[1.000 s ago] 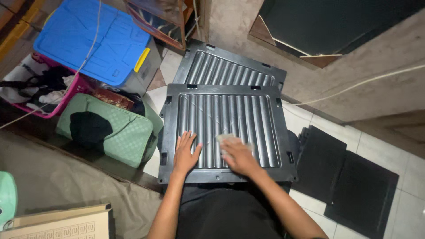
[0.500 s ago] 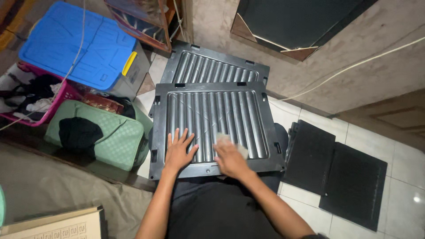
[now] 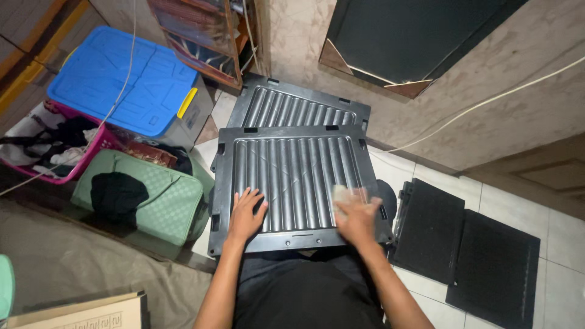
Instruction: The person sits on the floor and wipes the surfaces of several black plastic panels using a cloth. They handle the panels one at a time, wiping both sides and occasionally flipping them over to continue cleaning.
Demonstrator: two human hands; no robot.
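A black ribbed plastic panel lies across my lap. My left hand rests flat on its near left part, fingers spread, holding nothing. My right hand presses a small pale cloth against the panel's near right corner. A second ribbed black panel leans behind the first, against the wall.
Two flat black panels lie on the white tiles at right. At left sit a green bag, a pink basket of clothes and a blue-lidded bin. A cardboard box is at bottom left. A white cable runs along the wall.
My right hand has slid the cloth from the panel's near middle to its near right corner. The left hand has stayed in place.
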